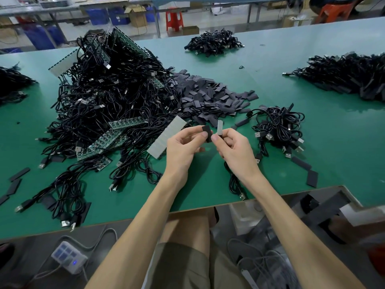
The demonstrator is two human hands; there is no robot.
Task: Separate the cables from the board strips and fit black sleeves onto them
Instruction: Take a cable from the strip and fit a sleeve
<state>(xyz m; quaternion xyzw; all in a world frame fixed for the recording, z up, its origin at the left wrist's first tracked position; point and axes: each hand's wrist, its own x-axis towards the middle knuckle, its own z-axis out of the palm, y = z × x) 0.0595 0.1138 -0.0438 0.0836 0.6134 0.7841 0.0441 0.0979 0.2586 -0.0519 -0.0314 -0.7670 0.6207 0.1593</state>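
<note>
A flat black sleeve (206,133) stands upright at centre, with a small white board (219,128) just beside it at 3 o'clock. Tangled black cables (108,97) and green board strips (108,138) heap at 10 o'clock, and loose sleeves (208,94) pile at 12.

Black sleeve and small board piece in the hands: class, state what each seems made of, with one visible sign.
Black sleeve: likely matte plastic or rubber tubing; flat, dull, no glare. Board piece: probably rigid circuit-board laminate with a pale matte face; straight edges, stands unbent.
</note>
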